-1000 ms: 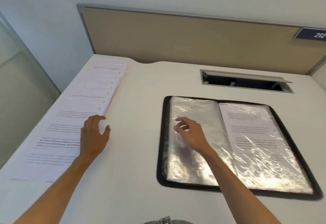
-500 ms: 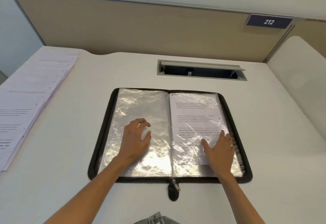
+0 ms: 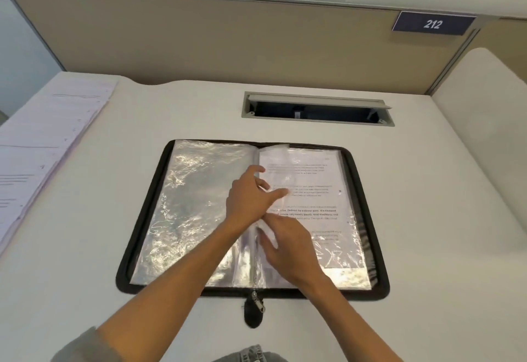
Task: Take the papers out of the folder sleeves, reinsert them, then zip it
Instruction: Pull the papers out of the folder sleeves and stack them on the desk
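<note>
A: Where have the hands gone since half a second ago?

B: Both have moved to the spine of the open black zip folder (image 3: 379,284) lying on the white worktop (image 3: 85,247). The left hand (image 3: 251,199), flat on the empty sleeve before, now reaches across onto the printed sheet in the clear plastic sleeve (image 3: 322,190), fingers (image 3: 281,192) stretched out and released.

A: And the right hand (image 3: 288,247)?

B: It has slid from the outer edge to the sleeve's inner edge. Whether it pinches anything, I cannot tell.

A: Meaning?

B: Probably another sheet is coming out, to join the row of loose white papers (image 3: 42,139) at the far left.
</note>
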### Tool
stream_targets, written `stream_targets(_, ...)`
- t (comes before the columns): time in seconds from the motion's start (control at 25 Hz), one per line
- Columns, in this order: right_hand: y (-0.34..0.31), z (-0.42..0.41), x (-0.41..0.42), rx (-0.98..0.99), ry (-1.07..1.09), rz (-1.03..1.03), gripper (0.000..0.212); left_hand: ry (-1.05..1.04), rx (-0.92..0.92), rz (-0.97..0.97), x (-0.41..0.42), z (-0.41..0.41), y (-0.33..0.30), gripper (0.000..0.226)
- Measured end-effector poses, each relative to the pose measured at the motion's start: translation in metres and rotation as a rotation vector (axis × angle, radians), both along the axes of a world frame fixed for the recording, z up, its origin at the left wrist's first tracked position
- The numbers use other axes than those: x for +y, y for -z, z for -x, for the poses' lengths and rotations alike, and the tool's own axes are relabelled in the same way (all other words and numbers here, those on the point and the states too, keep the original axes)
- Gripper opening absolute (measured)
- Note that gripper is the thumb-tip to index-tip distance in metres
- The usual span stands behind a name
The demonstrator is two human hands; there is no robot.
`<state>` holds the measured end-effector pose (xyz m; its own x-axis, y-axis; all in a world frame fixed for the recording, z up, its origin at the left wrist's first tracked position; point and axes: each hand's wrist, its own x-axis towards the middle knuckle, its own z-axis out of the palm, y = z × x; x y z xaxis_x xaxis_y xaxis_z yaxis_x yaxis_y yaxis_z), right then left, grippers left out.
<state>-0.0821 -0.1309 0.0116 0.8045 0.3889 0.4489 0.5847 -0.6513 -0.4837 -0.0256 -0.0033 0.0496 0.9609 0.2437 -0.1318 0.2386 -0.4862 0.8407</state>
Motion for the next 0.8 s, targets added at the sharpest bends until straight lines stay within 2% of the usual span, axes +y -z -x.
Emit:
stream_targets(0.08, -0.011, -0.002, 0.004, 0.121, 0.035, -0.131, 0.030, -0.013, 0.042, -0.024, 0.019, -0.007, -0.002, 0.049)
stream_targets(0.16, -0.019, -0.012, -0.004, 0.256, 0.224, -0.405, 0.027, -0.064, 0.032, 0.013, 0.045, -0.009, -0.003, 0.043)
stream_targets(0.2, -0.018, -0.021, -0.012, 0.290, 0.349, -0.477, 0.025, -0.094, 0.035, 0.074, 0.060, -0.009, -0.004, 0.041)
stream_targets(0.28, -0.008, -0.041, -0.038, 0.378, 0.567, -0.360, 0.036, -0.191, 0.065, 0.241, 0.089, -0.011, -0.005, 0.035)
stream_targets(0.36, 0.009, -0.059, -0.062, 0.495, 0.671, -0.056, 0.063, -0.360, 0.080, 0.410, 0.115, -0.013, -0.001, 0.031)
stream_targets(0.44, 0.021, -0.069, -0.072, 0.539, 0.702, 0.151, 0.081, -0.590, -0.040, 0.449, 0.132, -0.013, -0.001, 0.036)
stream_targets(0.52, 0.027, -0.073, -0.073, 0.512, 0.710, 0.170, 0.084, -0.659, -0.285, 0.260, 0.141, -0.012, -0.002, 0.042)
stream_targets(0.56, 0.028, -0.076, -0.073, 0.495, 0.724, 0.142, 0.082, -0.598, -0.406, 0.133, 0.143, -0.013, -0.005, 0.044)
stream_targets(0.64, 0.024, -0.085, -0.075, 0.491, 0.749, 0.040, 0.078, -0.331, -0.575, -0.209, 0.142, -0.016, -0.006, 0.044)
stream_targets(0.72, 0.019, -0.096, -0.079, 0.527, 0.746, -0.136, 0.069, 0.028, -0.615, -0.611, 0.135, -0.023, 0.002, 0.038)
stream_targets(0.8, 0.010, -0.110, -0.083, 0.585, 0.746, -0.267, 0.052, 0.371, -0.439, -0.910, 0.122, -0.026, 0.011, 0.040)
